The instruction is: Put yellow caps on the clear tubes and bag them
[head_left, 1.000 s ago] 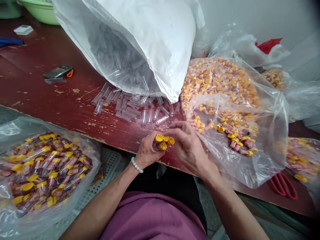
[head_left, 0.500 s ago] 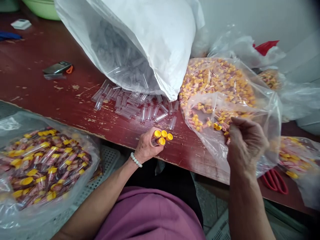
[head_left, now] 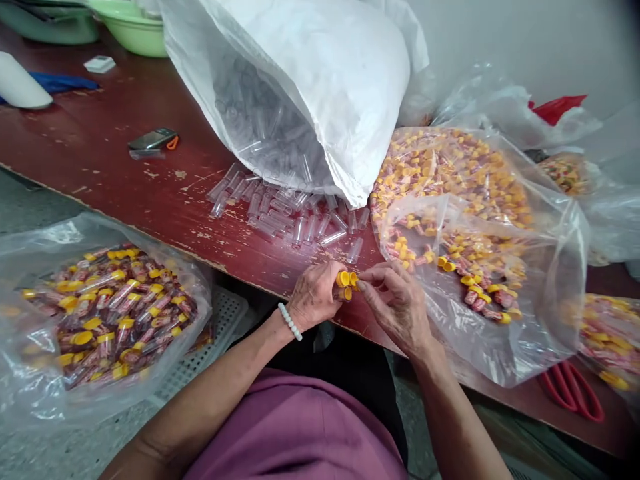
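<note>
Several yellow-capped tubes bunched in one fist

From where I stand, the left hand has its fingers wrapped round the tubes, caps facing up, at the near edge of the red table. The right hand has thumb and forefinger drawn together at the caps' right side; whether they grip one of them, I cannot tell. A white bead bracelet circles the left wrist.

Taking the bunch as the clock's centre, a lone clear tube lies near it towards 12. Loose clear tubes spread at 11, spilling from the mouth of a white sack that leans at 12. At 2, a clear plastic bag holds a heap of yellow-capped pieces; red handles poke out at 4. Between 8 and 9, below the tabletop, another open bag brims with filled tubes. A dark handheld device lies at 10, a green basin beyond it.
</note>
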`<action>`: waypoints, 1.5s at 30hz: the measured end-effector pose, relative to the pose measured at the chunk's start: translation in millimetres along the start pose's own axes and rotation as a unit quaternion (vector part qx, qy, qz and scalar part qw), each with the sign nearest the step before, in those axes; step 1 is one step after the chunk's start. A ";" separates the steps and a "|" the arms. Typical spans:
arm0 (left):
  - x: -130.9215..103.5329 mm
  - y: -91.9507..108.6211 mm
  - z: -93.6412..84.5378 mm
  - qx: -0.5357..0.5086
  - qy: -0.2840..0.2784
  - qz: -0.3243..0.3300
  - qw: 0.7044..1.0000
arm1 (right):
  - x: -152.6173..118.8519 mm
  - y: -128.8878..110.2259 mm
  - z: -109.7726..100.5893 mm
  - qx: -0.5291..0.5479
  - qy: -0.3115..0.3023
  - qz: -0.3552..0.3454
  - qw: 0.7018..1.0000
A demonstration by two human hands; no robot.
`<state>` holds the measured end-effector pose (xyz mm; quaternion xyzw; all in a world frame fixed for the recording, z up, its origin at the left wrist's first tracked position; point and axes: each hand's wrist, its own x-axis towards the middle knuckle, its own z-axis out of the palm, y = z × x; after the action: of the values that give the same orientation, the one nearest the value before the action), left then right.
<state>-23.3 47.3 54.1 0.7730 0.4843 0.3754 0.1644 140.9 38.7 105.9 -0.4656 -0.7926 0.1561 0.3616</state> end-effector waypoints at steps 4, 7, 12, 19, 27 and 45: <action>0.6 -1.2 0.7 -0.013 0.009 0.005 1.000 | -0.4 -3.0 4.5 0.015 -0.028 -0.017 0.999; 1.1 -4.4 1.2 -0.021 0.006 0.001 1.000 | 0.8 -4.3 8.1 0.016 -0.054 -0.006 0.998; 0.1 -8.8 1.8 -0.032 -0.010 0.012 0.999 | 3.2 -3.9 6.3 0.024 -0.100 0.012 0.995; 2.9 -8.1 2.2 0.013 -0.017 0.031 0.999 | 17.3 -5.0 -4.6 -0.009 -0.143 0.017 0.989; 6.4 -2.1 1.3 0.071 -0.025 0.084 0.994 | 22.3 -7.4 -13.9 0.012 -0.173 0.053 0.984; 14.4 -1.7 -1.1 0.075 -0.057 0.074 0.993 | 16.9 5.2 -32.0 0.133 -0.052 0.192 0.971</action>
<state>-21.6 60.5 59.8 0.8371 0.4424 0.3042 0.1053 162.0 52.9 132.2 -0.5475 -0.6786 0.3508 0.3417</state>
